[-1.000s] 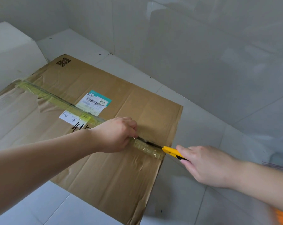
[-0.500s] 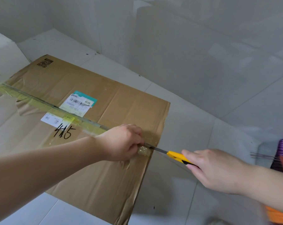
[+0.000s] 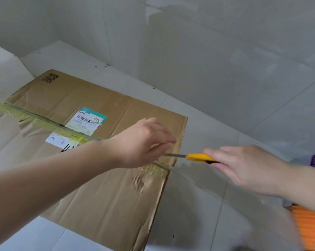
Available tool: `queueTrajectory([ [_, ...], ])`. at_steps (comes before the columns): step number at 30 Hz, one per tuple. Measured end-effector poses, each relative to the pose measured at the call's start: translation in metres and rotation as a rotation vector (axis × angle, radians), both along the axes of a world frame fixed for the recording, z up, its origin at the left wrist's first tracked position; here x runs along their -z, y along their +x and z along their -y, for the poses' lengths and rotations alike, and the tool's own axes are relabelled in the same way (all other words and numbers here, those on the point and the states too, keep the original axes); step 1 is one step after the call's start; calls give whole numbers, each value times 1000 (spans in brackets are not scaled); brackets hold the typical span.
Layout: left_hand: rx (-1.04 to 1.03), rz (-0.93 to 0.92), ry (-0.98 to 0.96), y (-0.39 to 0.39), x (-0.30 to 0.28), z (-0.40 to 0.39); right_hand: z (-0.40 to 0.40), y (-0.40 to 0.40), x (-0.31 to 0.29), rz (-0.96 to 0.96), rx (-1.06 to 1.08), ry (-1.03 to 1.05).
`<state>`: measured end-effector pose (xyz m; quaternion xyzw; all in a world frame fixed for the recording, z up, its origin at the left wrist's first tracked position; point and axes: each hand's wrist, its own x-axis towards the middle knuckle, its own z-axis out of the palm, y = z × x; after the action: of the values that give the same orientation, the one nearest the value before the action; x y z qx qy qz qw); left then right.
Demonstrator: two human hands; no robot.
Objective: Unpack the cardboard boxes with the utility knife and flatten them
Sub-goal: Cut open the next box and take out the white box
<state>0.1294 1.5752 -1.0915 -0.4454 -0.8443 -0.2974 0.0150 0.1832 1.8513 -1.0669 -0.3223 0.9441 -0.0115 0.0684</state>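
On the tiled floor [image 3: 198, 113], flattened cardboard box [image 3: 102, 187]; left hand [image 3: 144, 142] above its taped seam, fingers loosely extended, empty; right hand [image 3: 243, 165] grips yellow utility knife [image 3: 194, 157], blade at the box edge

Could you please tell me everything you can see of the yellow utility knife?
The utility knife has a yellow, plastic-looking body with a black part near the grip and a slim grey metal blade extended. It lies almost level, blade pointing toward the taped seam at the edge of the cardboard box. The right hand grips its rear end. The blade tip reaches just under the fingers of the left hand; whether it touches them cannot be told.
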Motion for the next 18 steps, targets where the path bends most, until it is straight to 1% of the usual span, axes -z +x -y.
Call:
queueTrajectory([
  [2, 63, 42, -2, -4, -21, -7, 15, -12, -9, -46, -26, -27],
  [4, 84, 155, -31, -7, -33, -8, 32, -22, -16, -145, -63, -37],
  [6, 48, 294, -105, -7, -37, -5, 50, -30, -20, -230, -85, -55],
  [9, -41, 538, -188, -8, -44, 3, 72, -40, -21, -281, -144, -94],
  [11, -79, 694, -206, -8, -52, 9, 84, -44, -23, -269, -178, -89],
  [13, -77, 781, -203, -9, -58, 17, 90, -47, -24, -209, -201, -96],
  [15, -64, 815, -205, -11, -61, 22, 93, -50, -24, -121, -235, -79],
  [18, -71, 809, -221, -13, -60, 26, 95, -55, -24, -68, -304, -96],
])
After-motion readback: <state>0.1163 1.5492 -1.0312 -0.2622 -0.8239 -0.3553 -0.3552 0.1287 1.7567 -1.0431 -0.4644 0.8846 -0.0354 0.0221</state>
